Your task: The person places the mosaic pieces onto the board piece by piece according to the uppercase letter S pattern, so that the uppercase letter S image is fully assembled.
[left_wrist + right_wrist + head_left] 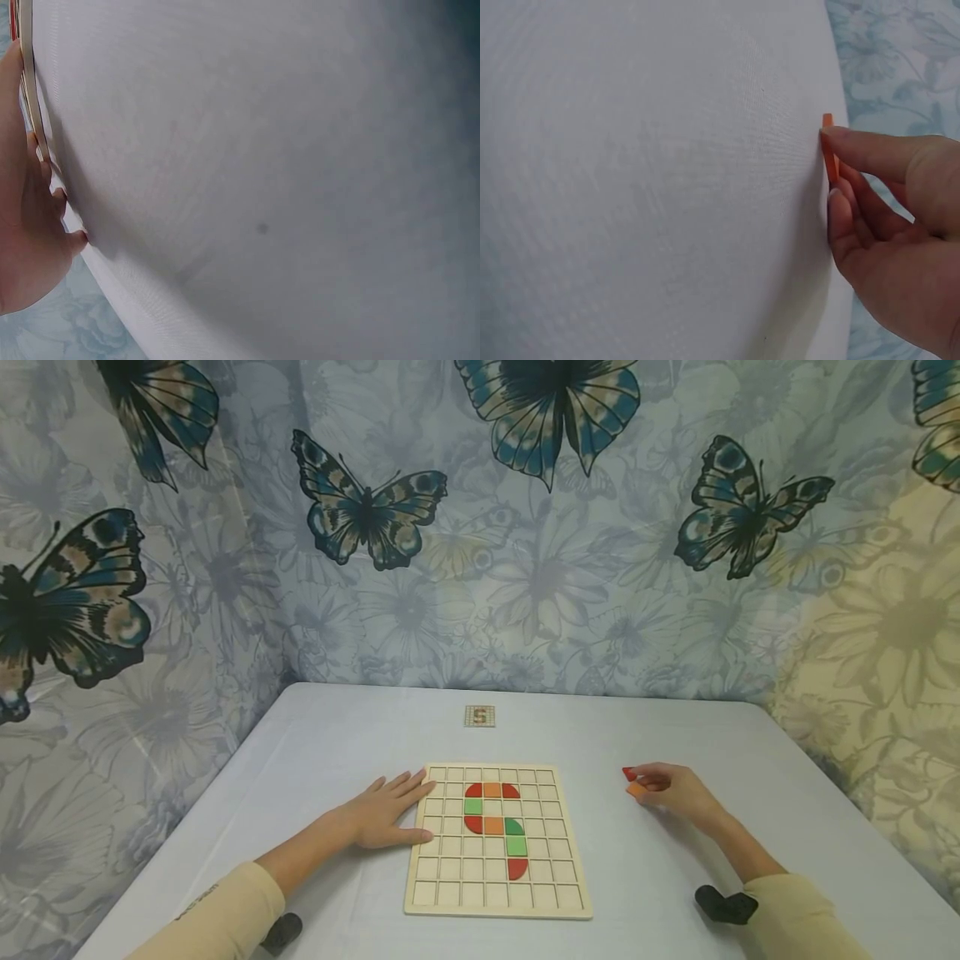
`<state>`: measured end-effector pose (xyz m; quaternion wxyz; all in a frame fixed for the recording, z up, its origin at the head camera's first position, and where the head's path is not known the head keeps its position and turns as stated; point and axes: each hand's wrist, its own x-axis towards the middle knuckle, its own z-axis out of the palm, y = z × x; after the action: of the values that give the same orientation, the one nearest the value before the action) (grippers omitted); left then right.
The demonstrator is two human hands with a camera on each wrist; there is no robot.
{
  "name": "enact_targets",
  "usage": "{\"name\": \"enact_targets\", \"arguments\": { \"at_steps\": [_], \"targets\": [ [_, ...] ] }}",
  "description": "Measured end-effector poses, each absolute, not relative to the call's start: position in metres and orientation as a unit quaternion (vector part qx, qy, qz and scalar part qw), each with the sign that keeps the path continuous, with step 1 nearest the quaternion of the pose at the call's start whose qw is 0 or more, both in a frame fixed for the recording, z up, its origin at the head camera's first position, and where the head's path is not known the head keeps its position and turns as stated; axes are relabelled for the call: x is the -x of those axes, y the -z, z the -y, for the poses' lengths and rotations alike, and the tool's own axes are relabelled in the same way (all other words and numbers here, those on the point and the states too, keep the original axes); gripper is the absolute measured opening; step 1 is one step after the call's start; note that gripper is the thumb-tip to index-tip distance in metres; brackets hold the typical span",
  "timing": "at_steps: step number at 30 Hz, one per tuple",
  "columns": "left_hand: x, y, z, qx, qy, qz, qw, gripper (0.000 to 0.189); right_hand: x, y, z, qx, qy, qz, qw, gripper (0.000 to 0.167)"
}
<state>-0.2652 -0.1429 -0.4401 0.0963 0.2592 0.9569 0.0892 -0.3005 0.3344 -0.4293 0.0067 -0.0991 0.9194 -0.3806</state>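
Observation:
A pale wooden grid board (pixel 450 893) lies on the table with red and dark green quarter-round tiles, orange square tiles (pixel 493 826) and light green square tiles (pixel 516 846) in its cells, forming an S-like curve. My left hand (pixel 386 812) lies spread flat at the board's left edge, fingers straight, fingertips and thumb touching the rim. To the right of the board, my right hand (pixel 675 792) pinches an orange tile (pixel 829 150) between thumb and fingers. A red tile (pixel 628 772) shows at its index fingertip; whether it is held or lies on the table, I cannot tell.
A small card (pixel 480 717) with a brown S-like figure on a grid lies behind the board on the white table (pixel 360 718). Butterfly-patterned cloth (pixel 525 610) hangs behind and at both sides. Black objects (pixel 726 906) sit at the wrists.

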Motion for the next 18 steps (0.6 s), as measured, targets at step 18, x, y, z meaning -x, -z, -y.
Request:
{"name": "enact_targets", "arguments": {
  "at_steps": [18],
  "targets": [
    [0.2642, 0.4382, 0.1423, -0.263, -0.090, -0.956, 0.097, 0.087, 0.3034, 0.4266, -0.3278, 0.117, 0.383, -0.916, 0.014, 0.036]
  ]
}}
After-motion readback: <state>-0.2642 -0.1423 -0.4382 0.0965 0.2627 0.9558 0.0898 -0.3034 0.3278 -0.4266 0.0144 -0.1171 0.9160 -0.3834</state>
